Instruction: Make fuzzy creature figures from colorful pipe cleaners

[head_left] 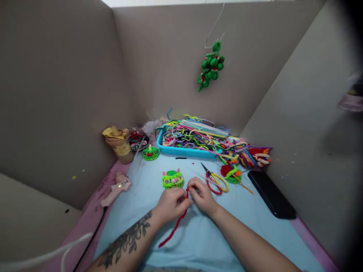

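In the head view, the left hand (173, 204) and right hand (202, 194) come close together over the blue-covered tabletop (133, 204), both pinching a red fuzzy strand (175, 229) near its far end; its loose length trails near and left, below the left hand. Just beyond the left hand sits a green fuzzy piece (173, 180). Scissors (209, 174) with red and yellow handles lie just beyond the right hand. Farther back stands a blue tray (187, 152) heaped with colored strands; a flat black object (270, 194) lies at right.

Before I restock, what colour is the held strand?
The strand is red, showing best in the head view.
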Demonstrator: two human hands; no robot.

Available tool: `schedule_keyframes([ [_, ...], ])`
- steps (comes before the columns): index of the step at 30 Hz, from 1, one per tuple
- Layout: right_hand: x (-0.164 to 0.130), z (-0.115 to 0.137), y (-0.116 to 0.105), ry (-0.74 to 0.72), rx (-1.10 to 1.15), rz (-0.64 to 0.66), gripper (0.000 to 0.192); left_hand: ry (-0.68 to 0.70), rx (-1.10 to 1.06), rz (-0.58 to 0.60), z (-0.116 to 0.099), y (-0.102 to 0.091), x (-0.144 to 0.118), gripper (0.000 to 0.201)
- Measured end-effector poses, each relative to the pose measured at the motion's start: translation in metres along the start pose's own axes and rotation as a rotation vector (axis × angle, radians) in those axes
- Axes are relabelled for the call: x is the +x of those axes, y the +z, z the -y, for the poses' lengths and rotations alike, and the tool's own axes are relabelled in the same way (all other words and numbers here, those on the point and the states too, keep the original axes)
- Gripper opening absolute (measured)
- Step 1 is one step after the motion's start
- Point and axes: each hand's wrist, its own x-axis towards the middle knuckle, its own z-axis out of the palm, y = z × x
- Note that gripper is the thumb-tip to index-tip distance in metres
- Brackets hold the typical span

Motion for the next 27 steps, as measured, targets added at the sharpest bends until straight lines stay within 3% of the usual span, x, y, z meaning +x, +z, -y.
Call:
schedule_keyframes([
  [6, 0.008, -0.004, 0.002, -0.030, -0.026, 0.020, 0.011, -0.009, 0.170, -0.034, 0.010, -0.008, 0.010, 0.020],
  [15, 0.010, -0.009, 0.009, -0.150, -0.085, 0.079, 0.009, 0.081, 0.334, -0.066, 0.007, -0.011, 0.014, 0.022],
  [22, 0.012, -0.014, 0.006, -0.111, -0.133, -0.107, 0.011, 0.042, 0.092, -0.102, 0.005, -0.010, 0.021, 0.018],
  [27, 0.012, -0.011, 0.007, -0.069, -0.079, -0.136, 0.011, -0.048, -0.119, -0.130, 0.008, -0.010, 0.023, 0.017],
])
